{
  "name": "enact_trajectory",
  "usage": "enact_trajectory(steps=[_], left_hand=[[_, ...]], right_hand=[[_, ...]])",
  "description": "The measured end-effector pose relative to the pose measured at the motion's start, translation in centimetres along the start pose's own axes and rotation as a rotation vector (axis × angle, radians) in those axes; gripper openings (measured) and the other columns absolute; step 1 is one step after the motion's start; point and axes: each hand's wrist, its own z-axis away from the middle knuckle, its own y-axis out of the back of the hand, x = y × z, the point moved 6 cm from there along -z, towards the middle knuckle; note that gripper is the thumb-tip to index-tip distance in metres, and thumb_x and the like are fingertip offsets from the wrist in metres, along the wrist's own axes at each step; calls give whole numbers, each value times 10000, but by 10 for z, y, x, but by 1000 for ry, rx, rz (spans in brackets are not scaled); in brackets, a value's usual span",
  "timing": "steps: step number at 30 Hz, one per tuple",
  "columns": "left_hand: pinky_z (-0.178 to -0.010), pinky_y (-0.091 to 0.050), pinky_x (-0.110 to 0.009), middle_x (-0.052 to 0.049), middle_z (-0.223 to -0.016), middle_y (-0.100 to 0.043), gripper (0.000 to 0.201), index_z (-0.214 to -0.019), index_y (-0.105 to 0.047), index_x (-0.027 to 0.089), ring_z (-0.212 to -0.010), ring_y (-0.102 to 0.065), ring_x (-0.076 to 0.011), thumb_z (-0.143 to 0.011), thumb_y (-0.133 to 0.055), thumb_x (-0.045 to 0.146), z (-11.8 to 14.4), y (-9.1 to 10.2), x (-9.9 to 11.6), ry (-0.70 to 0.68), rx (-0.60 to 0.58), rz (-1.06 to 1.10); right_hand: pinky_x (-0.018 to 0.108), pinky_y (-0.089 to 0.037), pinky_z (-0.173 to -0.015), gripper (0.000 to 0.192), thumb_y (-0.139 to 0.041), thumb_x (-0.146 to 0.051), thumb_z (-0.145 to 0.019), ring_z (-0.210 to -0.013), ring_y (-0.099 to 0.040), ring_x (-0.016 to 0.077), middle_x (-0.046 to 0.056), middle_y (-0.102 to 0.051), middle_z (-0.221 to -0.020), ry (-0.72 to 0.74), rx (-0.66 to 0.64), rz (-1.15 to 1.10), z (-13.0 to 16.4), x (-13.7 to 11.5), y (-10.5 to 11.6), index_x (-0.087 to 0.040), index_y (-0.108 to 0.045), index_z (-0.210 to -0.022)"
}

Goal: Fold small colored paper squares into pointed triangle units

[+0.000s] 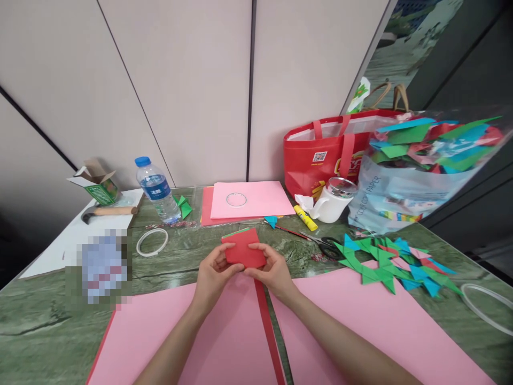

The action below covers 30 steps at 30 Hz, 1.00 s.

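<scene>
Pinching the red paper (pixel 248 250) at the clock's centre, I grip its sides with the fingers of my left hand (pixel 211 272) and right hand (pixel 276 271). Pink sheets (pixel 224 331) lie at five and seven o'clock, a pink stack (pixel 264 199) at twelve, a bottle (pixel 157 190) at ten.

Clear plastic blue-capped bottle (pixel 157 192) stands far left, beside wooden-handled hammer (pixel 115 211); red tote bag (pixel 298 163) far right, behind white silver-topped mug (pixel 332 208).

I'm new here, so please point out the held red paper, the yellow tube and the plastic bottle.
Red paper (pixel 245 250), head view: front face.
Yellow tube (pixel 305 218), head view: middle of its body.
Plastic bottle (pixel 156 188), head view: blue label.
</scene>
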Motion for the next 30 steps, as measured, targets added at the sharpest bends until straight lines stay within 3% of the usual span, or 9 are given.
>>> enact_trajectory(steps=[3, 7, 9, 11, 13, 17, 24, 30], left_hand=[[-768, -477, -319, -75, -937, -664, 573, -1127, -458, 166, -849, -615, -200, -602, -689, 175, 1, -5, 1, 9, -43, 76], [-777, -471, -372, -54, -897, -687, 897, -1321, -162, 236, -834, -629, -205, -605, -698, 167, 1, -5, 2, 30, -39, 167], [-783, -466, -370, -64, -890, -692, 808, -1292, -266, 206, -830, -631, -209, -610, -699, 182, 0, -5, -2, 77, -51, 175], [-793, -463, -349, -90, -906, -689, 536, -1120, -498, 142, -824, -631, -213, -624, -691, 203, -1, -5, -7, 119, -80, 158], [-787, -465, -334, -103, -915, -687, 347, -954, -600, 113, -807, -634, -213, -634, -684, 216, -1, -4, -11, 141, -89, 153], [-765, -475, -323, -94, -870, -699, 320, -918, -624, 116, -791, -639, -213, -624, -691, 222, -1, -1, -17, 167, -19, 174], [-738, -486, -333, -99, -829, -704, 303, -870, -639, 116, -788, -641, -233, -597, -708, 229, -1, -1, -19, 187, 42, 167], [-695, -489, -279, -80, -798, -708, 243, -824, -643, 128, -750, -642, -196, -607, -705, 218, 0, 0, -22, 211, 52, 164]], right_hand=[[259, -507, -630, 447, -734, -202, -535, -820, -593, 189, 38, -591, -965, -9, 54, 12, 0, 2, 2, -213, -540, -937], [272, -509, -643, 513, -724, -186, -546, -869, -588, 207, 60, -579, -1017, -26, 50, -57, -1, 2, 1, -219, -480, -996], [277, -508, -663, 559, -724, -167, -544, -895, -586, 210, 64, -574, -1046, -14, 43, -87, -1, 0, 0, -230, -446, -1025], [284, -508, -682, 601, -727, -151, -539, -907, -585, 211, 68, -574, -1053, 3, 44, -105, -2, -1, 0, -238, -416, -1046], [293, -510, -691, 653, -732, -146, -534, -892, -593, 211, 73, -577, -1039, 10, 52, -114, -1, -1, 0, -243, -382, -1077], [313, -519, -673, 759, -745, -162, -520, -833, -616, 209, 70, -582, -1013, -56, 50, -120, -1, 4, 0, -245, -325, -1147], [314, -504, -680, 377, -698, -197, -566, -792, -613, 203, 37, -648, -877, -183, -55, 40, 0, 8, -3, -167, -547, -910], [287, -487, -627, 339, -683, -193, -568, -708, -599, 176, 23, -660, -815, -157, -52, 183, 0, -1, -2, -157, -599, -894]])
